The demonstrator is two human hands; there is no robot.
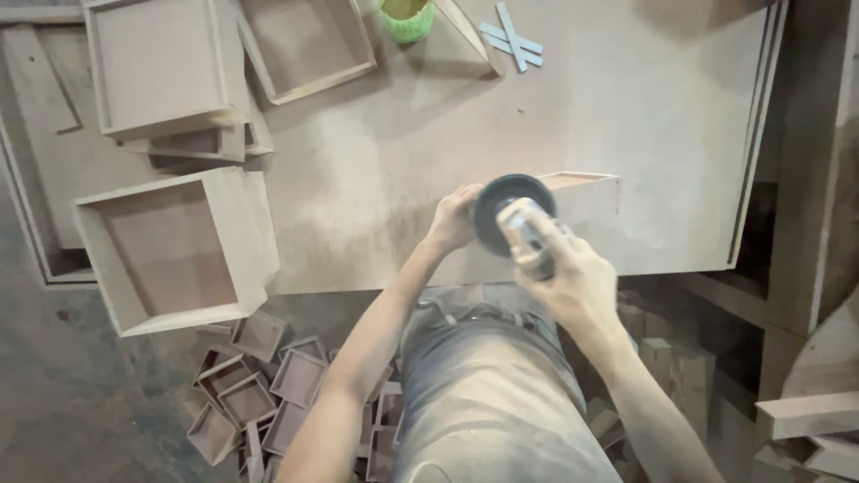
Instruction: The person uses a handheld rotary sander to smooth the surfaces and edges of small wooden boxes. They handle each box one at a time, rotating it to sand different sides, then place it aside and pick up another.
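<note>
My right hand (pixel 573 277) grips a hand-held disc sander (pixel 512 215), its dark round pad facing up and away from me. The pad lies against the near end of a small open board box (pixel 586 192) that rests on the workbench (pixel 626 107). My left hand (pixel 452 217) is closed on the left end of that box, just beside the sanding disc. Fine dust coats the bench surface around both hands.
Several open board boxes (pixel 174 250) are stacked at the bench's left, more (pixel 161 67) at the back left. A green cup (pixel 405 18) and pale blue strips (pixel 512 38) lie at the far edge. Several small trays (pixel 268 385) litter the floor.
</note>
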